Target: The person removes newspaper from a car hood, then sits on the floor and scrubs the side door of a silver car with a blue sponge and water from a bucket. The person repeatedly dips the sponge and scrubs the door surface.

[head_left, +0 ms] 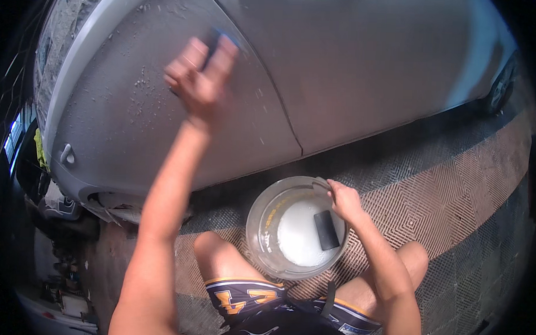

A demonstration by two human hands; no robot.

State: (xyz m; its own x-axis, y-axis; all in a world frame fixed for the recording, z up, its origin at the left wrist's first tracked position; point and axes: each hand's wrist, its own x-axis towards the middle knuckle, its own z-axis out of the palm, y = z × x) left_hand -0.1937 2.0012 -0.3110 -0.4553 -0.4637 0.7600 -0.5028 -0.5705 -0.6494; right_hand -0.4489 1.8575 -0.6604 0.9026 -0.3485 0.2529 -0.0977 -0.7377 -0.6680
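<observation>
My left hand (203, 82), smeared by motion, reaches up to the wet grey car body panel (128, 103). Its fingers press a dark pad with a blue edge (212, 46) flat to the panel, and the hand covers most of the pad. Water drops speckle the paint to the left of it. My right hand (343, 199) is closed on the rim of a clear plastic bucket (257, 226) between my knees. Whitish, sudsy water (298, 236) fills its bottom. A black rectangular block (326, 230) rests in the bucket at the right side.
A seam divides the panel from the grey car door (354, 64) on the right. Crumpled clear sheeting (69, 25) covers the far left. Ribbed floor tiles (432, 197) in brown and dark grey lie under me. A wheel (503, 84) shows at the far right.
</observation>
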